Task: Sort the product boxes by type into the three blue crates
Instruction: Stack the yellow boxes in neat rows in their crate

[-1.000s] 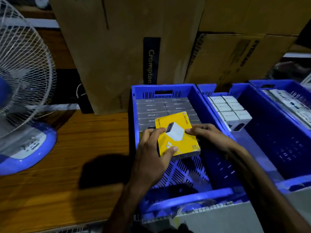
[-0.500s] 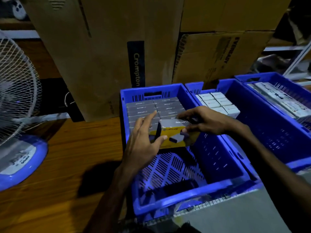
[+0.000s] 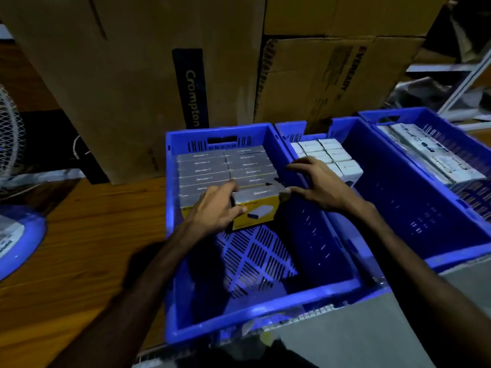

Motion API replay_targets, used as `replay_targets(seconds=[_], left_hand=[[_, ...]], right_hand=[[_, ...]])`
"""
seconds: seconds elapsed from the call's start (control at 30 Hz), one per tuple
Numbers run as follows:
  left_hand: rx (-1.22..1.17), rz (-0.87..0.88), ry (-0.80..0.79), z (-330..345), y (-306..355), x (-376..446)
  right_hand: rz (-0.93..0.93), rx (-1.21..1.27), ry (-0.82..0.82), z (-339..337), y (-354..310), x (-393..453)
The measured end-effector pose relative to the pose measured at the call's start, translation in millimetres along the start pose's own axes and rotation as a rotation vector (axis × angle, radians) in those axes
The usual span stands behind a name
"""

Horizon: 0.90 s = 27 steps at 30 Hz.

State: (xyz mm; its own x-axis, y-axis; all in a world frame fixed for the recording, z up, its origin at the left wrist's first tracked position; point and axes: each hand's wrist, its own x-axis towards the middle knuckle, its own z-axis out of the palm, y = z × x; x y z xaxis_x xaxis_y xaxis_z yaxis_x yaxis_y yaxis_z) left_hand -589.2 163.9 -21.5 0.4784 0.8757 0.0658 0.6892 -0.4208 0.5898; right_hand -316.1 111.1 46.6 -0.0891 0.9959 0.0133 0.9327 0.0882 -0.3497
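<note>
Now standing on edge in the left blue crate (image 3: pixel 265 318), against the gray rows: yellow box (image 3: pixel 256 211), flat before. Left hand (image 3: pixel 215 208) gripping its left end. Right hand (image 3: pixel 320 185) spread open, thumb touching its right corner.

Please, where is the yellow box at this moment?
In the head view, the yellow box stands on edge in the left crate, at the near end of the right-hand row of grey-topped boxes, between the left hand and right hand.
</note>
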Motion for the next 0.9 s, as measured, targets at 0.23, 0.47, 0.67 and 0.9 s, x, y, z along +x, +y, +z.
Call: replay_targets(seconds=[0.23,0.47,0.67,0.9], left_hand=[[0.061,-0.135,-0.110,24.0,4.7,18.3],[0.109,-0.229,-0.042,38.0,11.0,21.1],[0.310,-0.121,0.059,57.5,17.7,8.9],[0.558,0.011,0.119,70.8,14.5,-2.3]], right_hand=[[0.187,0.175,-0.107,21.4,42.1,-18.2],[0.160,0.263,-0.032,36.5,51.1,-25.1],[0.158,0.233,-0.011,42.4,52.1,-22.5],[0.179,0.212,-0.024,44.2,49.0,-22.9]])
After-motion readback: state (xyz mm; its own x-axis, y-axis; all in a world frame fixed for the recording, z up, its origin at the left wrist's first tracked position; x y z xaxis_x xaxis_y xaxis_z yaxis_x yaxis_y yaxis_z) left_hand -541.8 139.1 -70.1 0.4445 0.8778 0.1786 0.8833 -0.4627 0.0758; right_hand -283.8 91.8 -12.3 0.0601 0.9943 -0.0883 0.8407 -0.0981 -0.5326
